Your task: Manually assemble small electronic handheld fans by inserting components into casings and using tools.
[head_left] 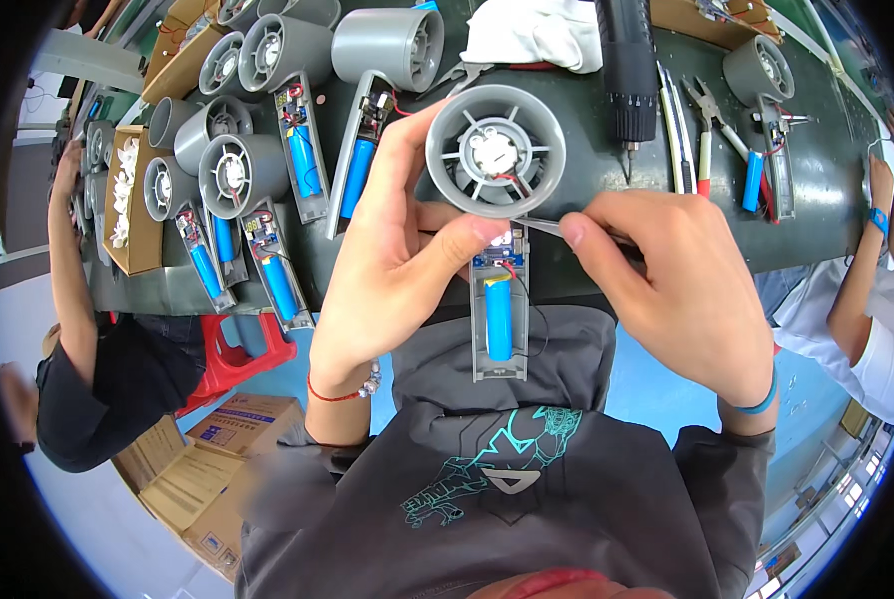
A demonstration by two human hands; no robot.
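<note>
On the dark green table, a black electric screwdriver lies beyond my right hand; many grey fan units crowd the left. A cardboard box contains small white pieces. My left hand holds the opened fan over the table edge; my right pinches a thin metal tool.

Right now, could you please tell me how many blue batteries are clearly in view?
7: one battery in the held fan, five in the fans to its left, one in the far-right fan. Others may be hidden.
</note>
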